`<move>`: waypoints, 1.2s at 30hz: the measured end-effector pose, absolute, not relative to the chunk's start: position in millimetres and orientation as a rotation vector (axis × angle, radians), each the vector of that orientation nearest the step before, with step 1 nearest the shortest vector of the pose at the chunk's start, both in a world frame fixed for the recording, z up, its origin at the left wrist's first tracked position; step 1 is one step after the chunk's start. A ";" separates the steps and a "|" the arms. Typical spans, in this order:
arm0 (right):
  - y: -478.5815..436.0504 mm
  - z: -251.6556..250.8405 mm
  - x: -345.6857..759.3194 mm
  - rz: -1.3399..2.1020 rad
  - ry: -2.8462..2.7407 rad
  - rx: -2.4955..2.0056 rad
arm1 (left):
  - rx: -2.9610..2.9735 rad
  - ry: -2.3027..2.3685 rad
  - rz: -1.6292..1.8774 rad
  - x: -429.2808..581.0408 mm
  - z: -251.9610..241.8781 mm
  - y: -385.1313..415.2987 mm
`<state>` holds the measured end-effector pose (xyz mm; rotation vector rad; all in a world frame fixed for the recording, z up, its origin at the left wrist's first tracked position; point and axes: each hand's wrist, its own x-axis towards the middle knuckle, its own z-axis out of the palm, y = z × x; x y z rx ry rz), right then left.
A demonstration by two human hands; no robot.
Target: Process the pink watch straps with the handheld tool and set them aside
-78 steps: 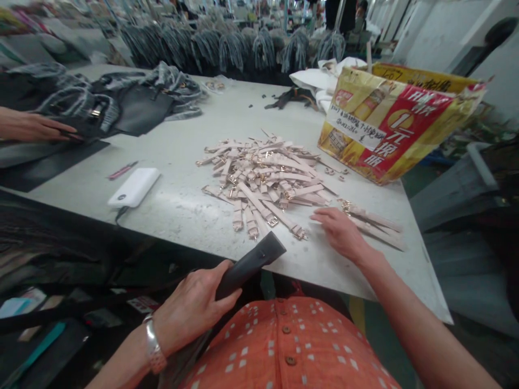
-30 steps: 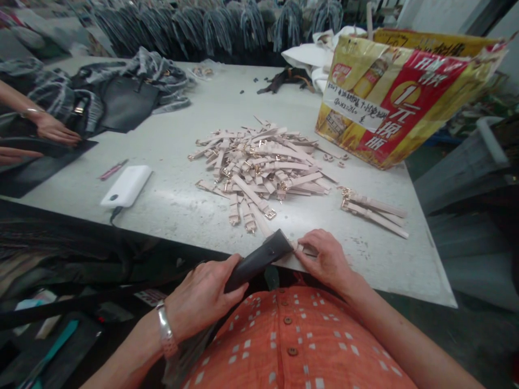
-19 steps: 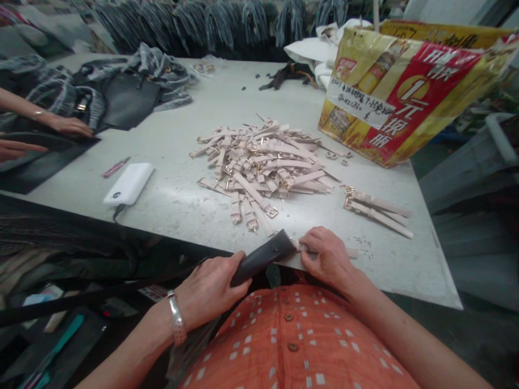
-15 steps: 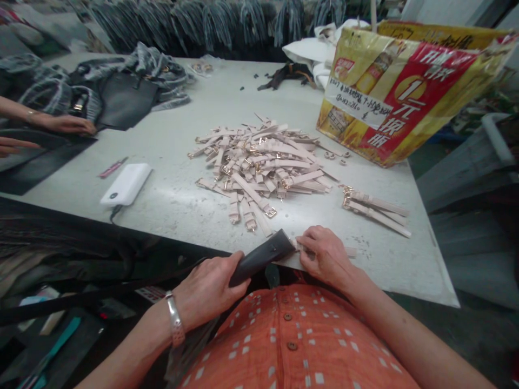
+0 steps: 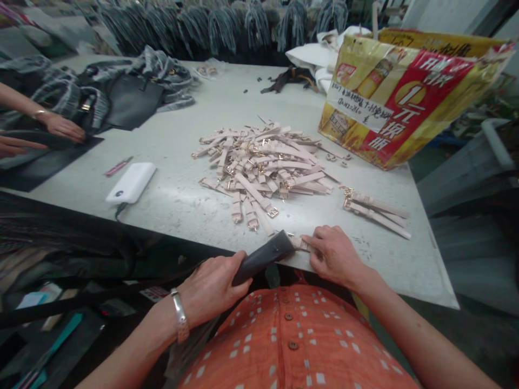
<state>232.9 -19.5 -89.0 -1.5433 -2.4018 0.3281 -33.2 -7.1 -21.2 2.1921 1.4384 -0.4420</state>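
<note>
My left hand [image 5: 219,282] is wrapped round a dark grey, tube-shaped handheld tool [image 5: 265,256], whose wide end points right, over the table's front edge. Right at that end lies a beige buckle strap [image 5: 300,243]. The fingers of my right hand [image 5: 334,253] are closed on this strap and press it to the tabletop; its far part is hidden under the hand. Beyond both hands is a large heap of beige buckle straps [image 5: 263,162] with gold-coloured buckles. Several more straps [image 5: 377,212] lie in a small group to the right.
A white power bank [image 5: 132,182] with a cable and a small pink tool [image 5: 119,166] lie at left. A yellow and red bag [image 5: 389,102] stands back right. At far left a co-worker's hands [image 5: 60,127] rest on dark material; wrapped black handles [image 5: 154,81] lie behind.
My right hand has slid slightly right along the strap, and more of the strap shows beside the tool. The tool has barely moved. The co-worker's upper hand has shifted a little left.
</note>
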 end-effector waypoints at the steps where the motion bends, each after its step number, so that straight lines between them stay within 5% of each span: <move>1: -20.7 -92.9 232.2 0.369 -2.313 -1.531 | 2.200 1.443 -0.445 -33.5 -21.5 -7.1; 7: -26.1 -111.8 226.4 0.470 -1.930 -1.390 | 2.230 1.437 -0.482 -32.6 -21.6 -4.3; 36: -13.4 -103.7 228.2 0.681 -2.014 -1.436 | 2.404 1.261 -0.635 -20.6 2.0 18.8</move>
